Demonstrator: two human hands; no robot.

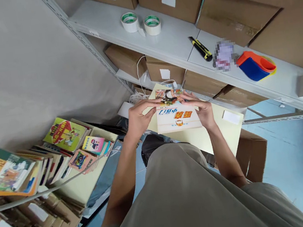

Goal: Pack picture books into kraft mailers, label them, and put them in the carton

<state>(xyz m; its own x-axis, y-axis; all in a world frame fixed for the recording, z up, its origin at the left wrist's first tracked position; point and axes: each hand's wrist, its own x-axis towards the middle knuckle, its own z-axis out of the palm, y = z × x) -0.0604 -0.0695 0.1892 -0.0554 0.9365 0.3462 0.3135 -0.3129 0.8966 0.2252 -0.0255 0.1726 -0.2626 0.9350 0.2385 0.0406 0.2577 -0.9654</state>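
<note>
Tape rolls [140, 24] on shelf [174, 40] — book pile [60, 153] left, below.

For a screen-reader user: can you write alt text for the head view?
Both hands, left and right, hold a small book over a pale board. A shelf ahead carries two tape rolls and a knife; more books are stacked at left.

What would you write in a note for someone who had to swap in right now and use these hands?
Left hand: grip on the left edge of the small book.
Right hand: grip on its right edge.
The book is held over a pale yellow envelope, not inside it.
Book stack lies lower left; two tape rolls and a utility knife sit on the shelf.
Done: book picked up. Left: cannot tell from this view.
</note>
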